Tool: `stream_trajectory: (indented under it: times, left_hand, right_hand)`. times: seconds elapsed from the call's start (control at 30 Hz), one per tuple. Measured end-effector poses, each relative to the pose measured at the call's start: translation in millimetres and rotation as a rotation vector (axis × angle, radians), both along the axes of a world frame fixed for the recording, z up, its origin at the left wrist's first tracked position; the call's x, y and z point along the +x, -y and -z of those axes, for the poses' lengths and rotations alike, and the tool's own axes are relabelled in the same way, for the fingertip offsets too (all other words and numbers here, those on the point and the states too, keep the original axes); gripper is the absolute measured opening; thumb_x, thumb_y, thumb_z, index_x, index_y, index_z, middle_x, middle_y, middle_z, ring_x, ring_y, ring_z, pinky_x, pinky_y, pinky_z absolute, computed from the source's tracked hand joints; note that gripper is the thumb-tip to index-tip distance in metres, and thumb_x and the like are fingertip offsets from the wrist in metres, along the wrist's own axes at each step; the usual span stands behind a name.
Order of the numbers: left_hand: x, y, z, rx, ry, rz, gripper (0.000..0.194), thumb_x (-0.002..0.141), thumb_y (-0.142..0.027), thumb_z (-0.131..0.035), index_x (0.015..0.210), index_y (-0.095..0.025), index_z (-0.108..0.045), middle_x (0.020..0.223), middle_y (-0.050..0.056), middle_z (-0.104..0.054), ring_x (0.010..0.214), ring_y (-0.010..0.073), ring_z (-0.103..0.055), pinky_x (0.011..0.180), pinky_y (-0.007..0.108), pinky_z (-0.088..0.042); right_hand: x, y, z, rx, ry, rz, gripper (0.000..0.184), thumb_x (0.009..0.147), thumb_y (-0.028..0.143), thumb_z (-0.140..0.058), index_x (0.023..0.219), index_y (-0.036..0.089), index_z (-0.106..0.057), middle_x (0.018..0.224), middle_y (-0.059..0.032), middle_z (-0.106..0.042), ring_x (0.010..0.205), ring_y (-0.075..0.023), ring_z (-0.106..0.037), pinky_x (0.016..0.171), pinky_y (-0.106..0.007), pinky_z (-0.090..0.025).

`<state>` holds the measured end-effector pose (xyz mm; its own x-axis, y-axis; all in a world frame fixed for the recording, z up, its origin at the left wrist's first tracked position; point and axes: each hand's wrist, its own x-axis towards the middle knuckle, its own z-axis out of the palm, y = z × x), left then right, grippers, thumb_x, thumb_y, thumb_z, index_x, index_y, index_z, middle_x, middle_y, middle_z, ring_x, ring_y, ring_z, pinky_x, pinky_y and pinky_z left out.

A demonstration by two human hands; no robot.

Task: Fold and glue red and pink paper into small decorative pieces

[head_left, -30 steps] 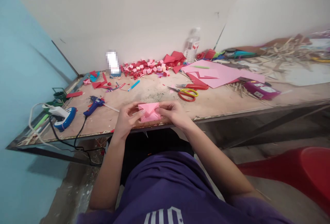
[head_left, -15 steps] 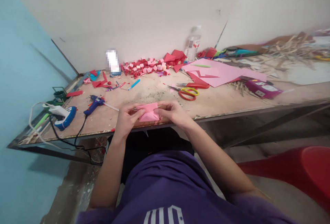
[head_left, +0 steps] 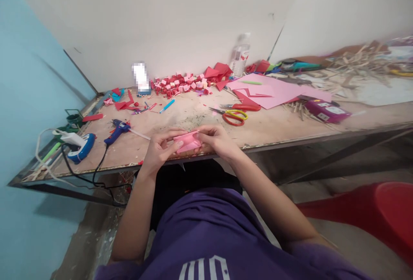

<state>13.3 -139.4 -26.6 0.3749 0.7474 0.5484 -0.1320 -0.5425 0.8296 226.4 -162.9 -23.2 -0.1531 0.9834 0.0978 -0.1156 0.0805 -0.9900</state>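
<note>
A small piece of pink paper, creased and partly folded, is held between my two hands just above the table's front edge. My left hand pinches its left side, thumb on top and fingers behind. At the right side, my right hand grips the paper between thumb and fingers. Scissors with red and yellow handles lie on the table beyond my right hand. A blue glue gun rests to the left, its pale glue stick pointing toward my left hand.
Small red and pink paper cubes lie piled at the back, beside a phone. Pink sheets, a plastic bottle and a purple packet are on the right. A blue power strip with cables sits left. A red stool stands right.
The pink paper's top part has been bent over toward me, so it looks narrower and tilted. Both hands keep hold of it, with the left thumb shifted lower.
</note>
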Motion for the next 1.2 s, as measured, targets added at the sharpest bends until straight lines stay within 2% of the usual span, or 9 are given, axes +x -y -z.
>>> stream_trajectory:
  times: [0.17,0.33,0.53,0.7,0.77,0.87,1.0,1.13,1.2]
  left_hand:
    - [2.6,0.7,0.9,0.017,-0.054,-0.042,0.027,0.078,-0.027,-0.086,0.103,-0.02,-0.08,0.112,0.008,-0.076,0.108,0.0239,-0.07,0.091,0.032,-0.057]
    - [6.7,0.5,1.6,0.005,-0.035,-0.084,0.017,0.078,-0.023,-0.085,0.09,-0.018,-0.075,0.1,0.007,-0.073,0.099,0.0202,-0.07,0.079,0.027,-0.057]
    - [4.5,-2.3,3.4,0.082,-0.01,-0.06,0.012,0.077,-0.022,-0.085,0.083,-0.018,-0.075,0.101,0.007,-0.073,0.098,0.0193,-0.07,0.087,0.03,-0.057]
    - [3.7,-2.4,3.3,0.118,-0.005,-0.076,0.018,0.075,-0.029,-0.089,0.076,-0.019,-0.075,0.1,0.008,-0.072,0.098,0.0208,-0.07,0.084,0.031,-0.057]
    - [4.7,-1.5,2.4,0.135,-0.02,-0.084,0.02,0.074,-0.032,-0.09,0.075,-0.019,-0.076,0.099,0.008,-0.072,0.096,0.0204,-0.07,0.083,0.032,-0.058]
    - [5.5,-0.1,2.0,0.134,-0.058,-0.094,0.02,0.073,-0.033,-0.091,0.075,-0.02,-0.076,0.101,0.008,-0.072,0.096,0.0198,-0.069,0.083,0.031,-0.058]
    - [3.8,-0.4,4.7,-0.007,-0.112,-0.089,0.026,0.072,-0.034,-0.091,0.086,-0.019,-0.076,0.107,0.008,-0.072,0.1,0.0216,-0.07,0.079,0.028,-0.058]
    - [4.4,-2.0,4.9,-0.234,-0.1,0.016,0.061,0.064,-0.032,-0.096,0.118,-0.022,-0.068,0.116,0.007,-0.071,0.104,0.0232,-0.07,0.082,0.029,-0.06]
    - [5.8,-2.0,2.8,-0.286,-0.095,0.025,0.061,0.067,-0.034,-0.094,0.12,-0.021,-0.066,0.113,0.007,-0.072,0.1,0.0214,-0.071,0.08,0.027,-0.059]
  right_hand:
    - [-0.4,1.4,-2.9,0.019,0.023,0.01,0.024,0.079,0.034,-0.079,0.09,0.014,-0.078,0.067,-0.0001,-0.067,0.056,-0.0147,-0.069,0.054,-0.023,-0.057]
    - [1.1,2.8,-4.4,0.043,0.075,-0.061,0.027,0.08,0.036,-0.081,0.096,0.014,-0.081,0.067,0.0,-0.069,0.054,-0.0115,-0.066,0.053,-0.02,-0.054]
    - [3.1,2.1,-2.9,0.004,0.024,-0.136,0.037,0.08,0.036,-0.081,0.11,0.015,-0.081,0.067,-0.0016,-0.072,0.062,-0.0182,-0.075,0.06,-0.025,-0.06]
    - [2.2,4.7,-7.8,-0.041,-0.085,-0.169,0.04,0.085,0.046,-0.077,0.107,0.012,-0.08,0.073,-0.0074,-0.076,0.066,-0.0222,-0.078,0.064,-0.029,-0.063]
    - [2.1,5.0,-8.4,-0.053,-0.058,-0.18,0.045,0.085,0.05,-0.078,0.108,0.012,-0.079,0.079,-0.0096,-0.078,0.068,-0.022,-0.078,0.065,-0.029,-0.063]
    - [2.1,4.0,-7.1,-0.044,0.056,-0.174,0.044,0.078,0.044,-0.087,0.109,0.013,-0.079,0.081,-0.008,-0.079,0.068,-0.0186,-0.076,0.065,-0.025,-0.062]
    - [1.4,2.3,-5.9,-0.034,0.039,-0.069,0.036,0.073,0.037,-0.088,0.099,0.013,-0.08,0.072,-0.0042,-0.075,0.06,-0.0156,-0.071,0.06,-0.025,-0.059]
    - [0.8,1.5,-5.8,-0.002,0.002,0.037,0.035,0.071,0.037,-0.088,0.095,0.014,-0.079,0.074,-0.0042,-0.075,0.06,-0.0164,-0.068,0.057,-0.026,-0.056]
    - [0.8,0.6,-4.8,0.019,0.0,0.069,0.036,0.07,0.038,-0.089,0.095,0.014,-0.079,0.077,-0.0042,-0.076,0.062,-0.0162,-0.068,0.058,-0.026,-0.054]
